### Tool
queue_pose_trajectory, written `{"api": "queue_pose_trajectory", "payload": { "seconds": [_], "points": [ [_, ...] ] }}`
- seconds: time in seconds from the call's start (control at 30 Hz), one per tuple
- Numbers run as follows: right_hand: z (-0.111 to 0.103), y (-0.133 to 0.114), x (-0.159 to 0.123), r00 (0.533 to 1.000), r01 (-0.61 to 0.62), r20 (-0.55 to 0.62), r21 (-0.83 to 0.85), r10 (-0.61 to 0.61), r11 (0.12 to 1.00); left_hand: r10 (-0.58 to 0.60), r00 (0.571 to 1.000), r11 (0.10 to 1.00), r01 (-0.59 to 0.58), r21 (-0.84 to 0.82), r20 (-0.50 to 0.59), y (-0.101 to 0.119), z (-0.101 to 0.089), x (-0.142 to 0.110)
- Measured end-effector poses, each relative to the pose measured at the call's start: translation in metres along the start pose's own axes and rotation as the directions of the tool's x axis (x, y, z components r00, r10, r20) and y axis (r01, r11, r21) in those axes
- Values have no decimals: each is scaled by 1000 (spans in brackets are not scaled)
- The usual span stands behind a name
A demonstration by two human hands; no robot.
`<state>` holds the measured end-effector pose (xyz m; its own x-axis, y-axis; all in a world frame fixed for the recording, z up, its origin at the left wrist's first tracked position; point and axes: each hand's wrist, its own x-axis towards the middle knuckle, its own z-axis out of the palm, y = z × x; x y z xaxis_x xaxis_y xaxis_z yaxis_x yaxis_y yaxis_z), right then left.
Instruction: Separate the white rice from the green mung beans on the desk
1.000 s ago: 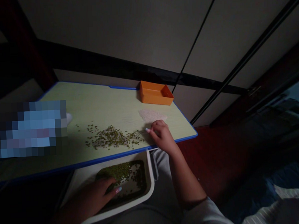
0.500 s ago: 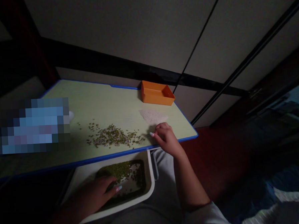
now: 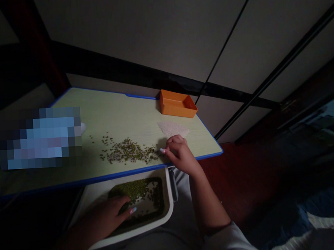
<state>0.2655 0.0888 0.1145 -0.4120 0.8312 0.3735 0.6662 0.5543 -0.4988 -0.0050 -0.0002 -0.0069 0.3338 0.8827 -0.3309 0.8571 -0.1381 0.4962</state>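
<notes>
In front of you, 1 wall [image 3: 151, 36] fills the top of the frame, above 1 table [image 3: 113, 113] at the middle. Lower centre, 1 white tray [image 3: 166, 192] sits below your table's near edge. At left, 1 blurred patch [image 3: 50, 135] hides whatever stands there. Green beans lie in 2 lots, too many to count: loose beans [image 3: 127, 151] mid-table and tray beans [image 3: 133, 188] below. You show 2 hands: your left hand [image 3: 114, 211] covers part of the tray, thumb apart, grasp hidden; your right hand [image 3: 179, 152], right of centre, curls beside the loose beans, and whether it pinches anything I cannot tell. Beyond it are 1 orange box [image 3: 177, 107] and 1 heap of white grains [image 3: 172, 128].
</notes>
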Motion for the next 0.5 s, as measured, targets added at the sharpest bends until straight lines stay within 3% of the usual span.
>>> {"api": "queue_pose_trajectory", "payload": {
  "seconds": [0.5],
  "points": [
    [3, 3, 0, 997, -64, -43, -69, 61, 996, -42, 997, 999, 40, 34, 66, 11, -8, -3]
  ]
}}
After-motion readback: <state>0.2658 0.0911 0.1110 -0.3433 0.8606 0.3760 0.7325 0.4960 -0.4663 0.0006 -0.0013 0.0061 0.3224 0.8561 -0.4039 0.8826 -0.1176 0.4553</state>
